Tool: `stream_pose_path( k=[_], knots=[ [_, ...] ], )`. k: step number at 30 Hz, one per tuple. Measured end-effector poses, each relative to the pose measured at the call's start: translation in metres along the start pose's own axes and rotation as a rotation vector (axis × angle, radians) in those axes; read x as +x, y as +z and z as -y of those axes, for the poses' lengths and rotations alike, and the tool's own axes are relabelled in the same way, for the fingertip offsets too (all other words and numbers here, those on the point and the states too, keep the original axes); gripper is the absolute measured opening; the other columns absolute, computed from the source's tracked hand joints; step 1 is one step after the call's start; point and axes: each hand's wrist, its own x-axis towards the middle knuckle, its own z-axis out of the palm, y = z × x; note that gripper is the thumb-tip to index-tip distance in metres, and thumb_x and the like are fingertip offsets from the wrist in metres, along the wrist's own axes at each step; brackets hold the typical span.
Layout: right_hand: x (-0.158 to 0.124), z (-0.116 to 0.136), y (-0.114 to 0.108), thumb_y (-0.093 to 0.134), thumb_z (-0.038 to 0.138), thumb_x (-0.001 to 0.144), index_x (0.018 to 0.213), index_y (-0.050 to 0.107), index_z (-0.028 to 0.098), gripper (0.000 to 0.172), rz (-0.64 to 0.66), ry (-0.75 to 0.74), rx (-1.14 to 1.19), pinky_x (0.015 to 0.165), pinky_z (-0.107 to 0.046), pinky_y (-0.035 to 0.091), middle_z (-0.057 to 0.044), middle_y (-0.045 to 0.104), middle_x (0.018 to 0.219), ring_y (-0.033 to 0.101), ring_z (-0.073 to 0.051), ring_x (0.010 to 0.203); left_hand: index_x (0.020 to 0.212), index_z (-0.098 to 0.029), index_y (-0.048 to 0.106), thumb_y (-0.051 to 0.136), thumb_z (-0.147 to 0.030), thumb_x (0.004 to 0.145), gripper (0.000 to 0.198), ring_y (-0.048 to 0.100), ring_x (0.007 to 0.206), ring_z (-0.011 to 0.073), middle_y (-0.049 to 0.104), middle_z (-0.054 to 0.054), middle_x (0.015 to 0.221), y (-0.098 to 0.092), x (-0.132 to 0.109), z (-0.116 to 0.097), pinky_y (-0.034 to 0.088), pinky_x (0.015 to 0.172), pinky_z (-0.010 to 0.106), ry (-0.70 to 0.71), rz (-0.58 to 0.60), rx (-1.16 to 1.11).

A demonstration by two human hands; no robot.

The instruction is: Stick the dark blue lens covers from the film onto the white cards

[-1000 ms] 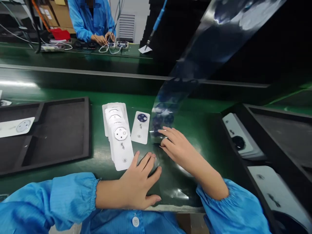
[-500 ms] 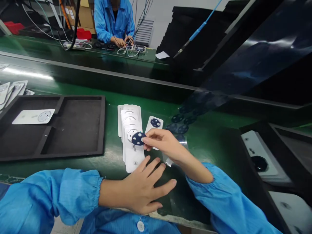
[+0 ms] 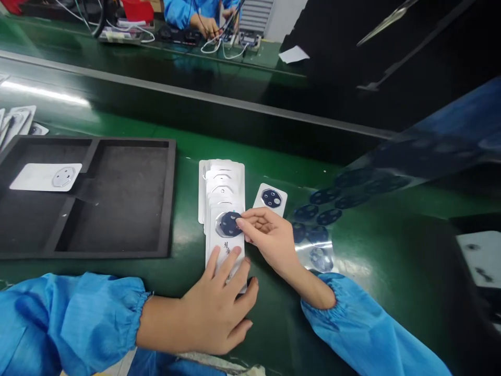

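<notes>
Between thumb and fingers, my right hand (image 3: 274, 240) pinches a dark blue round sticker (image 3: 230, 224) with several holes. The sticker is over the ring-shaped outline on the top white panel (image 3: 213, 245) of an overlapping stack; I cannot tell whether it touches. My left hand (image 3: 219, 303) lies with fingers spread on the lower part of that panel, covering much of it. Just right of the stack lies another white panel (image 3: 279, 193) bearing a dark blue sticker, partly hidden by my right hand.
A black divided tray (image 3: 168, 198) on the left holds one white panel (image 3: 35, 176). Clear film (image 3: 329, 250) with several dark stickers spreads to the right. More white panels (image 3: 479, 256) are at the right edge. Across the bench, a co-worker's hands (image 3: 207, 26) handle cables.
The sticker in my right hand has come over the outline on the top panel. My left hand has moved onto the panel's lower part. The camera view has shifted.
</notes>
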Motion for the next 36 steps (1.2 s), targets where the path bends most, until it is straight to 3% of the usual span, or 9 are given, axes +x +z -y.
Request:
stream_pose_path(
  k=[7, 36],
  knots=[
    [-0.011, -0.004, 0.007, 0.081, 0.04, 0.082, 0.087, 0.074, 0.025, 0.018, -0.067, -0.093, -0.106, 0.063, -0.032, 0.062, -0.003, 0.075, 0.076, 0.072, -0.019, 0.066, 0.146, -0.007, 0.047, 0.04, -0.045, 0.104, 0.057, 0.023, 0.149, 0.054, 0.038, 0.028, 0.155, -0.001, 0.002, 0.002, 0.023, 0.114, 0.075, 0.001, 0.014, -0.022],
    [-0.003, -0.011, -0.003, 0.078, 0.03, 0.088, 0.089, 0.078, 0.024, 0.006, 0.015, -0.236, -0.209, 0.064, -0.025, 0.058, 0.0, 0.077, 0.083, 0.071, -0.014, 0.07, 0.147, -0.007, 0.047, 0.038, -0.044, 0.106, 0.056, 0.025, 0.149, 0.052, 0.04, 0.026, 0.155, -0.003, 0.002, 0.003, 0.022, 0.114, 0.074, 0.011, 0.026, -0.019]
  ],
)
